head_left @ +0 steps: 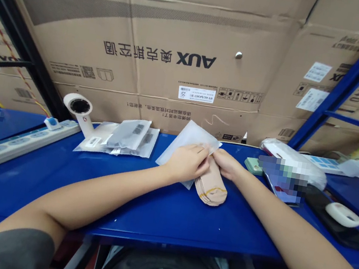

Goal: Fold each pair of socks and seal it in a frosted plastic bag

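Observation:
A stack of beige socks [212, 187] with yellow toe lines lies over the blue table, toes toward me. Beyond it, a frosted plastic bag [181, 142] is tilted up with its corner near the sock cuffs. My left hand [187, 161] is closed in a pinch on the bag's edge, its knuckles beside the socks. Gripping the upper end of the socks from the right is my right hand [226, 163], its fingertips partly hidden behind the socks and bag. The two hands almost meet where bag and cuffs come together.
Several packed frosted bags [130, 137] lie at the left beside a white handheld scanner [80, 117]. A long power strip [13, 147] runs along the left. To the right are a phone [280, 182], a white mouse [343, 214] and a wrapped white package [294, 164]. Cardboard [171, 22] walls the back.

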Tool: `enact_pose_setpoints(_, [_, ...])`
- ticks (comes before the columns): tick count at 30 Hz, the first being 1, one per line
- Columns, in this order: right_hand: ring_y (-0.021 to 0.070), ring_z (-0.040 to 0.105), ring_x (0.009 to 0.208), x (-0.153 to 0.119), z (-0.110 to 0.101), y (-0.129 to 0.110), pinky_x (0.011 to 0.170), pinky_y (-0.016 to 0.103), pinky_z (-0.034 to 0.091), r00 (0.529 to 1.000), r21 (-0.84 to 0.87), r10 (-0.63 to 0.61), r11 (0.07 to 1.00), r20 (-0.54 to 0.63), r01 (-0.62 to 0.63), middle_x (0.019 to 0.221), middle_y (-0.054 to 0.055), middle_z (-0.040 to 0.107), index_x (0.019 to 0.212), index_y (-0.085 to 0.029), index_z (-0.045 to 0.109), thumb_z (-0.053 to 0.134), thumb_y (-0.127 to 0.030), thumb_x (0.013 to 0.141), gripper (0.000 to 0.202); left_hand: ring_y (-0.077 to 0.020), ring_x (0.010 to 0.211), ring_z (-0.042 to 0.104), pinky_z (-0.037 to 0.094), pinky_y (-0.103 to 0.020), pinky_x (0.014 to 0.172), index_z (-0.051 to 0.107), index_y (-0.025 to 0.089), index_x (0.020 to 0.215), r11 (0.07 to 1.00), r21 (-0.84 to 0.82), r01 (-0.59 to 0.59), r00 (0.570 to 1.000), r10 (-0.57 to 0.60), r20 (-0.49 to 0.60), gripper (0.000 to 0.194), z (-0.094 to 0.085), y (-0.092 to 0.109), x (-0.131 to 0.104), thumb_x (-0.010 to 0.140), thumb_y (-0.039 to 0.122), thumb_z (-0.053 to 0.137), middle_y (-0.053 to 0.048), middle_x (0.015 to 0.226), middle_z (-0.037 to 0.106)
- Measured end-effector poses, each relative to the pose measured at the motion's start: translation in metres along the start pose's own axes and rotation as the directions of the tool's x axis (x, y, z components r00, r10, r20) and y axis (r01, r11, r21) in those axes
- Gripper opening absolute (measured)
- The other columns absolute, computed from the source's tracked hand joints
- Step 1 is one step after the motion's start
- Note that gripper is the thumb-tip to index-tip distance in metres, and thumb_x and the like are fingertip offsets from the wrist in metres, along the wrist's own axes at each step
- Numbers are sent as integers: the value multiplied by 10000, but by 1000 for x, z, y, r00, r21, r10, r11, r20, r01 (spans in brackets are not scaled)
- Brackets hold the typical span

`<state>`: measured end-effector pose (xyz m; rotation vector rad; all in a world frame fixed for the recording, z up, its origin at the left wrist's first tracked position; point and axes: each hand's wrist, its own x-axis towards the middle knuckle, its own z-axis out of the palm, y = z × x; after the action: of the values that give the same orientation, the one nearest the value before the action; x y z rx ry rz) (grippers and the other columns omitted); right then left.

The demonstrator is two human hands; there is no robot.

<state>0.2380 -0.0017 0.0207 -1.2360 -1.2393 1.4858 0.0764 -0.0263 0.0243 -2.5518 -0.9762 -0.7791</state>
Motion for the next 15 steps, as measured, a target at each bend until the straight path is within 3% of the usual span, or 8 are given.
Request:
enact_pose_setpoints(4, [211,670,614,6,1,6,586,301,545,995,82,-50,995,-86,57,678,75,726,744,-157,656,691,-364,807,219,-225,833,628,456,-332,709,599,172,833,999,24,-28,999,29,-38,198,5,-4,-1,942,258,458,-78,843,680])
enact_pose_setpoints(8, [237,686,712,8,3,15,674,325,546,975,92,-135,984,-178,153,742,55,748,790,-162,683,711,-284,705,151,-220,807,615,452,-335,700,587,170,825,997,20,-81,995,82,-52,258,7,-1,-2,978,255,397,-83,821,659])
enact_pose_setpoints(13, [247,660,871,9,6,23,832,349,524,889,-51,-415,909,-195,414,804,30,749,749,-183,674,697,-316,654,164,-212,790,604,440,-327,682,580,177,834,994,-15,-112,992,111,-58,321,7,11,-4,1014,279,335,-79,813,651])
enact_pose_setpoints(15, [249,648,880,11,5,27,846,355,526,865,-82,-460,888,-200,453,754,15,729,676,-195,645,686,-292,644,110,-202,766,604,426,-320,663,580,177,842,994,-21,-110,992,109,-61,319,7,17,-5,1017,284,336,-70,807,652])
